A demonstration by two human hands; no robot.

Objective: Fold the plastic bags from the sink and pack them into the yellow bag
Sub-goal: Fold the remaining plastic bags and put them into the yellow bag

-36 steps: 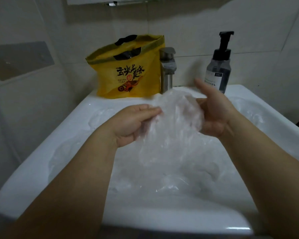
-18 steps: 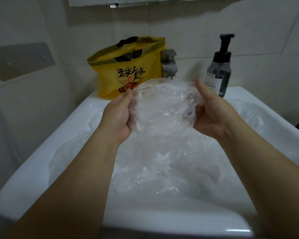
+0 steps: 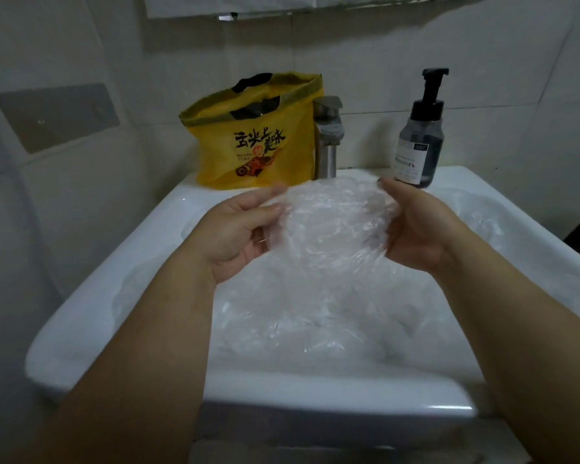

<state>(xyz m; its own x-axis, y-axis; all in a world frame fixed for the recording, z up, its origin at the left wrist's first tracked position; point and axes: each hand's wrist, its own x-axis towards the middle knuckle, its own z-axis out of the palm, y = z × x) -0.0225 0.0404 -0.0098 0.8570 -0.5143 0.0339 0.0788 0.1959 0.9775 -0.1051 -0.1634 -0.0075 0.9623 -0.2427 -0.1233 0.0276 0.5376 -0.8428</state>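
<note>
Nearest me, the sink (image 3: pixel 114 313) is glossy white ceramic. Its basin holds a pile (image 3: pixel 308 326) of clear bags, thin crinkled film heaped loosely with no folds that I can make out. By my reading, most of the work is left.

Above the pile I hold one bag (image 3: pixel 332 222) between my hands, which are apart. The left hand (image 3: pixel 235 236) pinches its left edge, thumb on top, and the right hand (image 3: pixel 416 229) grips its right edge the same way. The bag is bunched and wrinkled, a rough rounded sheet, limp and translucent. I judge it is mid-fold, not ready to pack.

Behind it, on the sink's back ledge, the yellow bag (image 3: pixel 258 139) stands upright, fairly stiff and matte, its mouth open and dark inside. I cannot tell whether any folded bags are in it. Just beside it is a brushed-metal tap (image 3: pixel 327 139), then a dark pump bottle (image 3: pixel 419 142) against pale tiles (image 3: pixel 482 61).
</note>
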